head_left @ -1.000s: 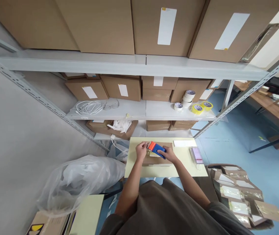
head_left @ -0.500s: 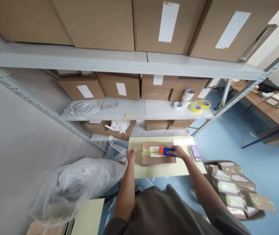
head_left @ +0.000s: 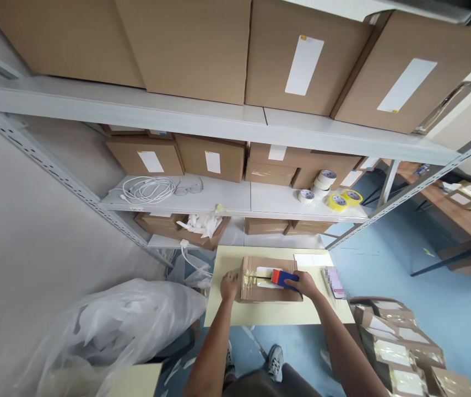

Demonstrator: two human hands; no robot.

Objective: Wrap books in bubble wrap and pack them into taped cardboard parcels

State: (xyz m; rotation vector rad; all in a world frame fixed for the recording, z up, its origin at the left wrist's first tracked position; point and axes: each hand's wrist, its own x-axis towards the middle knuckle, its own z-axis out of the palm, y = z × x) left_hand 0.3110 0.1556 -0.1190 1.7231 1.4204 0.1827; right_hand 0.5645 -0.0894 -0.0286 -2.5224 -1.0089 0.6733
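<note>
A brown cardboard box (head_left: 274,296) lies on the pale yellow table, with a white label and shiny tape across its top and left end. My right hand (head_left: 304,283) grips a blue and orange tape dispenser (head_left: 285,279) lying over the right part of the box top. At the box's left end is my left hand (head_left: 229,285), its fingers curled closed; whether they pinch anything is hidden. It is close against the box side, though contact is not clear.
The pale yellow table (head_left: 227,314) stands before a grey shelf rack (head_left: 235,205) with boxes and tape rolls (head_left: 337,202). A phone (head_left: 335,283) lies at the table's right. Taped parcels (head_left: 396,353) fill a container at right; a plastic bag (head_left: 136,320) bulges at left.
My left hand has come rightward, closer to the box's left end. The dispenser stays over the box in my right hand, now more tilted. The view has shifted, showing my shoes.
</note>
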